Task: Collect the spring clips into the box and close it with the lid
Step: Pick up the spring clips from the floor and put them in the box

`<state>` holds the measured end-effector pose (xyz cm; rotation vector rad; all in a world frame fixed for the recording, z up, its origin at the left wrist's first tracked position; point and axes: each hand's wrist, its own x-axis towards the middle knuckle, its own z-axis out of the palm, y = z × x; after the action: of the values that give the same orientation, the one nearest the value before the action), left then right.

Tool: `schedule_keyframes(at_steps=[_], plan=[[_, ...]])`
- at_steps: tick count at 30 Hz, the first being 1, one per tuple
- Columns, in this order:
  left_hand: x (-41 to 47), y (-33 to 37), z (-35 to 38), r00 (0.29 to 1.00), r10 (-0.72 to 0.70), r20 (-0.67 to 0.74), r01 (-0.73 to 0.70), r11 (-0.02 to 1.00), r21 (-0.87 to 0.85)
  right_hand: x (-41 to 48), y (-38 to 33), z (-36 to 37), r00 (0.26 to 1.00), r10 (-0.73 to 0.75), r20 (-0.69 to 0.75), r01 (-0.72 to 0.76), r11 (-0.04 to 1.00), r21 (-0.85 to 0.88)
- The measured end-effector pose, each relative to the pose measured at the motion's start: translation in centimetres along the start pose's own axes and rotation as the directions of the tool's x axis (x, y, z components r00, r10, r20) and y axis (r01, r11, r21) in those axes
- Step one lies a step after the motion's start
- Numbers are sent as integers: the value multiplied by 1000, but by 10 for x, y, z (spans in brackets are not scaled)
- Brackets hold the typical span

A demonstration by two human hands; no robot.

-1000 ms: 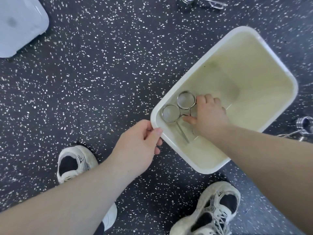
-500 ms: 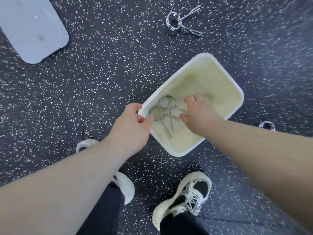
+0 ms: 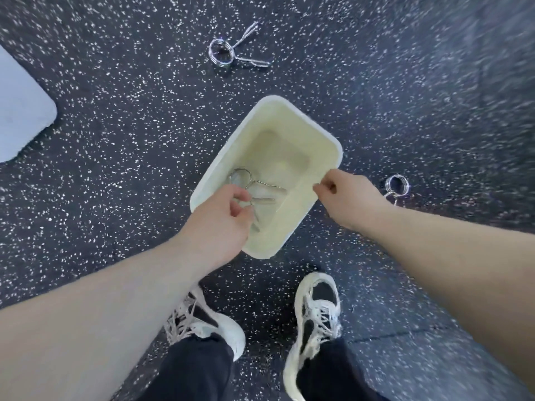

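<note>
Left hand [image 3: 215, 218] curls loosely over the box [image 3: 327, 134] rim, grip unclear; right hand [image 3: 347, 195] pinches its right edge; clips [image 3: 254, 189] inside; bare floor [image 3: 130, 125] around.

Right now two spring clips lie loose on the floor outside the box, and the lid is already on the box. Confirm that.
Not quite. The lid is not on the box; the head view shows it lying on the floor at the far left, with the box open. The rest holds: one spring clip lies beyond the box and another on the right.
</note>
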<state>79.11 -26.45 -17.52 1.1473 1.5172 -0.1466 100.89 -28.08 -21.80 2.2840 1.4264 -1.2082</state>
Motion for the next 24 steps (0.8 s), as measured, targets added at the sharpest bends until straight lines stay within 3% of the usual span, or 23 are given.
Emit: schedule_keyframes(at_steps=[5,10,16,20,24], plan=[[5,32,30,998,54,42,-57,994,92,4,62,-7,986,163,35,-165,984,67],[28,54,79,999,43,-17,-42,998,55,23,133,1,929,343,140,-347,938,6],[49,66,140,999,46,-10,-45,994,97,57,212,31,749,648,141,-661,716,224],[63,61,155,999,3,-44,1,994,105,82,223,50,691,691,213,-714,605,353],[73,53,160,997,-34,-73,38,998,57,103,219,62,672,706,226,-728,571,379]])
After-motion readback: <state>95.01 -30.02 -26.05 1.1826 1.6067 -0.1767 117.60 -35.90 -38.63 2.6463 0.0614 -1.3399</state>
